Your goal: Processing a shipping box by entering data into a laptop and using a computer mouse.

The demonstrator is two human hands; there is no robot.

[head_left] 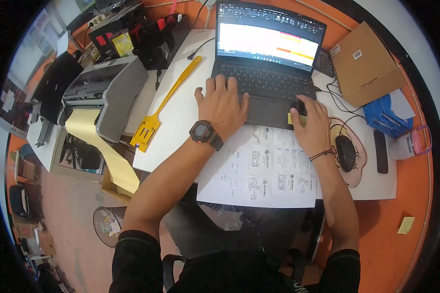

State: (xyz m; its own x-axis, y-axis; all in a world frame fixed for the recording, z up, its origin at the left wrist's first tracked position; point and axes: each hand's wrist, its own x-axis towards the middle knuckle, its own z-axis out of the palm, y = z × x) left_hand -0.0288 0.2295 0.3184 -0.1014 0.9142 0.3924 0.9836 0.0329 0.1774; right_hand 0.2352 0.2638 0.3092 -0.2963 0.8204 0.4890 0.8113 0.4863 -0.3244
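A dark laptop (269, 107) stands on the white desk with its lit screen (266, 41) showing a document with coloured bands. My left hand (222, 105) rests on the left part of its keyboard, fingers spread, holding nothing; a black watch (205, 134) is on that wrist. At the laptop's front right corner lies my right hand (312, 122), thumb apart from the fingers and beside a small yellow sticker (290, 118). Its fingertips touch the right end of the keyboard. Under the laptop's front edge, a white sheet with several printed receipts (261, 171) reaches over the desk edge.
Right of the laptop are a black mouse (345, 152) on a pad, a dark phone (381, 152), a cardboard box (369, 66), a blue holder (384, 115) and a clear cup (406, 146). Leftward lie a yellow fly swatter (164, 110) and a grey printer (100, 93) trailing yellow paper (107, 151).
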